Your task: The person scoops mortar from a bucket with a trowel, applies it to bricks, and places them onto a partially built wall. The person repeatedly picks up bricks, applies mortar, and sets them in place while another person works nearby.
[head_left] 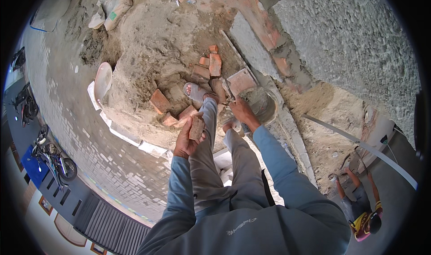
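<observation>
My left hand (184, 140) is closed around a piece of brick (196, 128), held up in front of my left leg. My right hand (244, 110) grips what looks like a trowel (228, 90). Its narrow greyish blade points away from me, beside a flat reddish square slab (241, 81). Right of that hand is a round basin (269, 109) with wet grey material, partly hidden by my hand and arm. Around my sandalled foot (196, 91) lie several loose orange bricks, among them one brick (159, 101) left of the foot and another (215, 64) beyond it.
A sand heap (148, 39) spreads ahead. Rough grey wall (345, 44) rises at the right, with a long pale bar (359, 142) below it. A shallow pan (103, 79) stands left, by white edging. Another person (366, 214) crouches at lower right. Motorcycles (51, 158) stand far left.
</observation>
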A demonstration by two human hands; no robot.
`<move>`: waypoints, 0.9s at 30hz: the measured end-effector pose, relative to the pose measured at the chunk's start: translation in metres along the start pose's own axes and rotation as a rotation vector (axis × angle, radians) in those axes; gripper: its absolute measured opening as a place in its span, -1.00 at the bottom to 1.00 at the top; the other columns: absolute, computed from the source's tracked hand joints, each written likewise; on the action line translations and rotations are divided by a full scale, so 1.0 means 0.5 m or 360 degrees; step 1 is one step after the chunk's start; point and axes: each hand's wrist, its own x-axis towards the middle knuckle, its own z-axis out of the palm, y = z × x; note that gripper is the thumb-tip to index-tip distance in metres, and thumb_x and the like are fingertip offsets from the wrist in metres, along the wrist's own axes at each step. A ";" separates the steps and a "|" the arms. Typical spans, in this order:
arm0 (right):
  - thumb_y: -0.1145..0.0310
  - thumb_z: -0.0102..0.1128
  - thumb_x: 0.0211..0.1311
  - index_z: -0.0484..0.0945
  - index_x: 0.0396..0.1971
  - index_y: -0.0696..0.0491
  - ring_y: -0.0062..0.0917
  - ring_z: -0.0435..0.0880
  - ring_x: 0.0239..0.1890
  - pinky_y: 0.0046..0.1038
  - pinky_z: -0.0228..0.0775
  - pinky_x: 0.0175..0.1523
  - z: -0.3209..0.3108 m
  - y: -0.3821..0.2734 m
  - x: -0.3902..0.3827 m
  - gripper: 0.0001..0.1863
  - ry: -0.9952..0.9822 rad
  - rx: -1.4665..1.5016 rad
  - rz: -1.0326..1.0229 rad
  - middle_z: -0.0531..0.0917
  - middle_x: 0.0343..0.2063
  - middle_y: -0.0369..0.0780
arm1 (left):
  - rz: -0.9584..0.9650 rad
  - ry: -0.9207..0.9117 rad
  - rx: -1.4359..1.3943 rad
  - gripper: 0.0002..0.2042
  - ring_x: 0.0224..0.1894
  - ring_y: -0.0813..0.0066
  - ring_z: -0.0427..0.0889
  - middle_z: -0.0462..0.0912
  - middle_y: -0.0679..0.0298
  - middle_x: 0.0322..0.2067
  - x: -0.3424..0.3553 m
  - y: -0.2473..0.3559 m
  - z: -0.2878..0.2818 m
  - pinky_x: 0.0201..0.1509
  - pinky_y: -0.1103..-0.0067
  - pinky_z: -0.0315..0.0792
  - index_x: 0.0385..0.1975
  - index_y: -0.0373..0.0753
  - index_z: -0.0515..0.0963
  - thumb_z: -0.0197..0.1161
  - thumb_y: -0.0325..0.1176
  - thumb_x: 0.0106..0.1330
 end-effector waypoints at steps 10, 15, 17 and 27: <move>0.04 -0.10 0.42 0.42 0.07 0.14 0.11 0.50 0.07 -0.03 0.37 0.14 0.129 0.184 0.153 -0.52 0.0431 0.0068 0.0078 0.54 -0.03 0.13 | -0.0156 -0.0211 -0.0469 -0.36 -0.37 0.33 0.60 0.60 0.14 -0.17 -0.057 -0.167 -0.085 -0.39 0.54 0.49 0.28 -0.25 0.30 0.16 0.12 0.39; -0.05 0.07 0.32 0.41 0.09 0.14 0.11 0.54 0.03 -0.01 0.35 0.17 0.209 0.383 0.035 -0.42 0.0980 0.0263 0.0787 0.57 -0.10 0.15 | -0.0187 -0.0133 -0.0433 -0.37 -0.03 0.19 0.58 0.57 0.12 -0.05 -0.028 -0.181 -0.075 -0.12 0.44 0.56 0.34 -0.09 0.27 0.22 0.09 0.38; -0.07 0.07 0.31 0.30 0.23 0.14 0.11 0.42 0.20 0.00 0.27 0.27 0.227 0.407 0.061 -0.32 0.0763 0.0466 0.0878 0.49 0.07 0.22 | -0.0272 -0.0182 -0.0341 -0.34 0.18 0.08 0.50 0.53 0.15 0.08 -0.016 -0.183 -0.073 0.06 0.31 0.54 0.38 -0.01 0.24 0.34 -0.02 0.33; 0.10 0.17 0.15 0.46 0.04 0.30 0.18 0.61 0.02 0.01 0.48 0.13 0.178 0.462 0.036 -0.40 0.0520 0.0310 0.0683 0.61 -0.09 0.29 | -0.0396 -0.0140 -0.0024 -0.35 0.36 0.10 0.37 0.40 0.13 0.31 -0.005 -0.221 -0.054 0.21 0.26 0.49 0.35 -0.01 0.29 0.41 -0.24 0.27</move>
